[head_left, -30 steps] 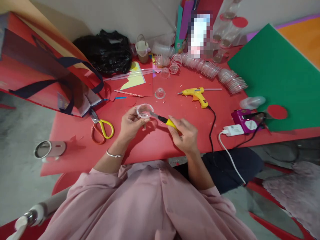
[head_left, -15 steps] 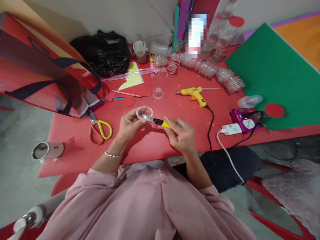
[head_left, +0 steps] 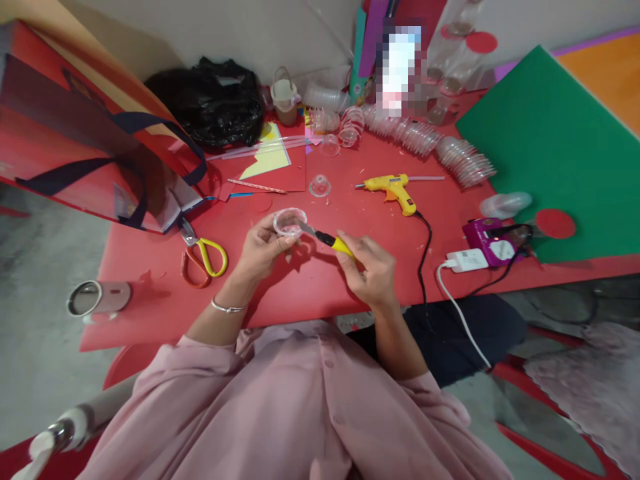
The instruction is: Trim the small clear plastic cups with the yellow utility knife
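Note:
My left hand (head_left: 263, 248) is closed around the side of a small clear plastic cup (head_left: 287, 230), its round rim tilted toward me. In my right hand (head_left: 369, 268) is a utility knife (head_left: 334, 242) with a yellow handle and black front. The knife's blade reaches the right side of the cup's rim; whether it touches the plastic I cannot tell. A clear domed lid (head_left: 319, 186) lies on the red table just beyond the cup. To the right of it rests a yellow glue gun (head_left: 393, 190) with a clear glue stick in its back.
Scissors (head_left: 203, 257) and a metal mug (head_left: 100, 298) are on the left, beside a large bag (head_left: 95, 133). Stacked clear lids (head_left: 410, 133) line the back. A purple power box (head_left: 493, 241) with cables and a green board (head_left: 545, 160) stand at right.
The knife's blade has shifted from across the cup's near side to the right side of its rim. The cup has tilted a little. The whole view has slid slightly.

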A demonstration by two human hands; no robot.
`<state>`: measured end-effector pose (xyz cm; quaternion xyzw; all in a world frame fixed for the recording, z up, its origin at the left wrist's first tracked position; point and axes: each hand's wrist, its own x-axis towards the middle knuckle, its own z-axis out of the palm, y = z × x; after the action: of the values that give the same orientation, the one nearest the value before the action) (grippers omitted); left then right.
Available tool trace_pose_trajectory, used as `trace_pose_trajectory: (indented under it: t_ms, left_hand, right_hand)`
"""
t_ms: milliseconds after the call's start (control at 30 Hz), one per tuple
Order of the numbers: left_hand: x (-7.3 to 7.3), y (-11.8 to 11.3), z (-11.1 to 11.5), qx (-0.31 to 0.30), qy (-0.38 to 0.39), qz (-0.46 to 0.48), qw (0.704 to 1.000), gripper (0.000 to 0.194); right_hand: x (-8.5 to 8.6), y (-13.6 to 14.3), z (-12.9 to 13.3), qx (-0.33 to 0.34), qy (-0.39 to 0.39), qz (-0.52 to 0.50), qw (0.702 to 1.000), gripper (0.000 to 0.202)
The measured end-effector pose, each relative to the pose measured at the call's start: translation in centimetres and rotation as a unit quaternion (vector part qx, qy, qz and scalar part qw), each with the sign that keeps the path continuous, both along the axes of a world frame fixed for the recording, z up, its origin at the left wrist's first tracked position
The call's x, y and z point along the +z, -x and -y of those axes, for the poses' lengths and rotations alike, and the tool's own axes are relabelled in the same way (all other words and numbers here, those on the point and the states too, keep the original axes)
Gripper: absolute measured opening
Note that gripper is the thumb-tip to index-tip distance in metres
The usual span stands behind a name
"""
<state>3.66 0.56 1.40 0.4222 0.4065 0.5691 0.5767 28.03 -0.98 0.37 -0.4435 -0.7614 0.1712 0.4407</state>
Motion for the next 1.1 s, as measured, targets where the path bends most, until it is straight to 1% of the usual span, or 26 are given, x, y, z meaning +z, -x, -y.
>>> trace_pose_trajectory:
  t_ms: [133, 300, 433, 500, 600, 733, 833, 967, 1100]
  left_hand:
    - [0.0, -0.3, 0.0, 0.008, 0.002, -0.017, 1.000, 0.064]
    - [-0.8, -0.4, 0.0, 0.039, -0.006, -0.061, 0.997, 0.054]
    - [-1.2, -0.6, 0.1, 0.050, -0.018, -0.065, 0.997, 0.061]
    - [-1.2, -0.6, 0.1, 0.055, -0.022, -0.065, 0.996, 0.059]
    - [-1.1, -0.6, 0.2, 0.071, -0.028, -0.080, 0.994, 0.049]
    - [-0.8, -0.6, 0.3, 0.083, -0.031, -0.094, 0.992, 0.045]
    - [-0.8, -0.5, 0.4, 0.082, -0.032, -0.090, 0.992, 0.044]
    - [-1.0, -0.5, 0.3, 0.089, -0.034, -0.089, 0.991, 0.045]
    - [-0.8, -0.5, 0.4, 0.094, -0.035, -0.080, 0.992, 0.044]
  right_hand:
    - [-0.1, 0.6, 0.5, 0.002, -0.009, 0.024, 1.000, 0.037]
    - [-0.2, 0.5, 0.6, -0.002, -0.021, 0.044, 0.999, 0.038]
    - [-0.2, 0.6, 0.7, -0.011, -0.029, 0.065, 0.997, 0.038]
    - [-0.2, 0.6, 0.7, -0.012, -0.034, 0.070, 0.997, 0.038]
    - [-0.3, 0.6, 0.6, -0.011, -0.042, 0.078, 0.996, 0.037]
    - [-0.4, 0.4, 0.4, -0.019, -0.059, 0.090, 0.994, 0.038]
    - [-0.4, 0.3, 0.3, -0.018, -0.071, 0.084, 0.994, 0.039]
    - [-0.4, 0.5, 0.4, -0.017, -0.065, 0.082, 0.994, 0.039]
    - [-0.9, 0.0, 0.1, -0.029, -0.070, 0.100, 0.992, 0.040]
